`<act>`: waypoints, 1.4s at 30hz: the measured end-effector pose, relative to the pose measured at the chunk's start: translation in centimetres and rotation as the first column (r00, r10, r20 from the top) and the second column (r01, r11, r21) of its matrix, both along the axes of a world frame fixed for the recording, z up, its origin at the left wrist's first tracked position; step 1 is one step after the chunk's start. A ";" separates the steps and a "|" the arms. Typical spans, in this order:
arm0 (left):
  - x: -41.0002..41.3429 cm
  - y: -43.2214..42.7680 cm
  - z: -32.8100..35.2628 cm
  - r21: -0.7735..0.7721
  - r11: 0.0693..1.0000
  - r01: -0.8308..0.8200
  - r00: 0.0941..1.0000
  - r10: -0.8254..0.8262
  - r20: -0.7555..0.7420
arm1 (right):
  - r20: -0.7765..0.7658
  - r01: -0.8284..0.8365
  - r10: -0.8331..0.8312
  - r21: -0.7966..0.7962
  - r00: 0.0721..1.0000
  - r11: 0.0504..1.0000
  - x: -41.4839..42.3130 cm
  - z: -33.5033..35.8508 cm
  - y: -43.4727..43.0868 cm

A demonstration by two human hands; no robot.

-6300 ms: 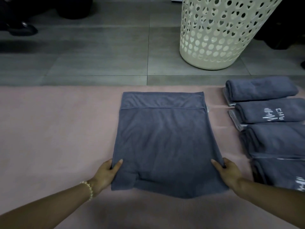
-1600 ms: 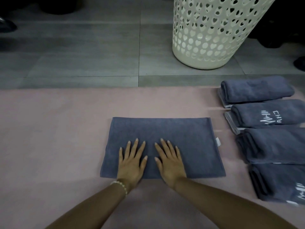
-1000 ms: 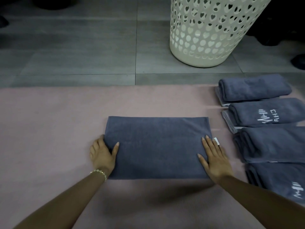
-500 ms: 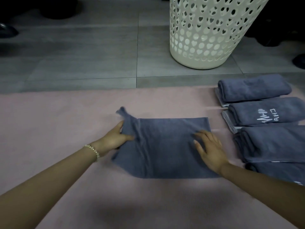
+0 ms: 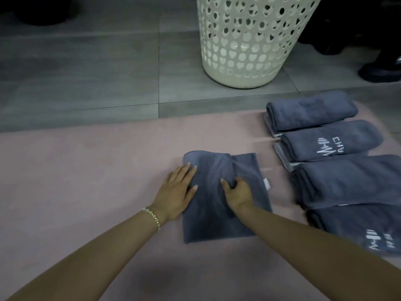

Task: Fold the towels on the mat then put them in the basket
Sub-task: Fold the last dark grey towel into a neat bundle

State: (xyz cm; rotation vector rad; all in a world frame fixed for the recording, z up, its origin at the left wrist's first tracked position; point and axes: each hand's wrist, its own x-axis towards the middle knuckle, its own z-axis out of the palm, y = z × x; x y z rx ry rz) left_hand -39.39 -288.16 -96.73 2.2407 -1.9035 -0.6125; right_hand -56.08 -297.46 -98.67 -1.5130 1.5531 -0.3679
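Note:
A grey-blue towel (image 5: 217, 220) lies on the pink mat (image 5: 86, 181), its left part folded over to the right into a narrower shape. My left hand (image 5: 175, 194) rests flat on the towel's left folded edge, fingers straight. My right hand (image 5: 237, 193) is in the middle of the towel, its fingers curled into the edge of the folded-over flap. The white basket (image 5: 249, 40), with heart-shaped holes in its wall, stands on the floor beyond the mat.
Several folded grey-blue towels (image 5: 329, 142) lie in a row along the mat's right side, two of them showing white lettering. Grey floor tiles (image 5: 86, 72) lie beyond the mat. A dark shoe (image 5: 379, 70) is at the far right.
My left hand carried the towel's left end over to the right, let it go and now lies flat on the new fold. My right hand moved to the middle and took the flap's edge.

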 end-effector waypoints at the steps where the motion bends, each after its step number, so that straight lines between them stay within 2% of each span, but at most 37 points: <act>1: -0.4 -0.5 -0.5 0.000 1.000 0.017 0.999 -0.017 0.039 | -0.003 -0.010 0.010 -0.073 1.000 0.997 -0.1 0.4 0.5; 5: -1.8 -3.1 -1.7 -0.031 0.995 0.099 0.991 -0.096 0.089 | 0.056 0.052 -0.042 -0.203 0.998 0.978 -2.9 0.6 0.0; 8: -2.8 -4.9 -2.7 -0.008 0.986 0.168 0.977 -0.166 0.133 | 0.003 0.045 -0.046 -0.245 0.999 0.969 -6.0 -0.1 -1.8; 12: -3.8 -8.0 -4.2 -0.058 0.976 0.210 0.964 -0.197 0.181 | 0.006 0.107 -0.109 -0.228 0.994 0.968 -8.4 -1.5 -3.5; 17: -4.1 -11.7 -3.6 -0.100 0.988 0.120 0.991 -0.113 0.076 | -0.024 0.197 -0.202 -0.133 0.979 0.971 -9.4 -2.6 -3.5; 21: -3.1 -15.4 -1.9 0.104 0.989 0.105 0.993 -0.110 0.046 | -0.066 0.183 -0.194 -0.135 0.979 0.974 -9.4 -2.8 -3.6; 25: -1.9 -17.2 -0.6 0.393 0.908 0.142 0.984 -0.087 -0.156 | -0.073 0.149 -0.159 -0.125 0.985 0.981 -9.7 -2.5 -3.5; 30: -1.7 -16.0 3.5 0.530 0.835 0.145 0.948 0.035 -0.315 | -0.046 0.112 -0.115 -0.061 0.992 0.992 -9.9 -2.2 -3.5; 32: -1.4 -14.7 6.0 0.582 0.796 0.167 0.892 0.129 -0.433 | -0.004 0.081 -0.081 -0.035 0.997 0.996 -10.0 -1.9 -3.7; 34: -0.7 -12.6 8.4 0.594 0.786 0.171 0.789 0.252 -0.561 | 0.055 0.061 -0.061 -0.011 0.997 0.998 -9.7 -1.2 -3.9; 38: 1.1 -7.3 11.8 0.492 0.868 0.067 0.446 0.415 -0.793 | 0.165 0.156 -0.154 0.001 0.974 0.988 -7.5 1.1 -3.9; 40: 2.2 -5.0 13.0 0.436 0.900 -0.010 0.305 0.418 -0.856 | 0.196 0.141 -0.181 0.200 0.964 0.970 -5.5 2.6 -3.1; 41: 2.6 -4.0 13.6 0.414 0.908 -0.061 0.262 0.415 -0.872 | 0.203 0.066 -0.151 0.373 0.967 0.925 -4.4 3.6 -2.2; 42: 3.0 -3.2 14.1 0.392 0.912 -0.120 0.230 0.410 -0.883 | 0.223 -0.039 -0.104 0.556 0.969 0.830 -3.5 4.5 -1.2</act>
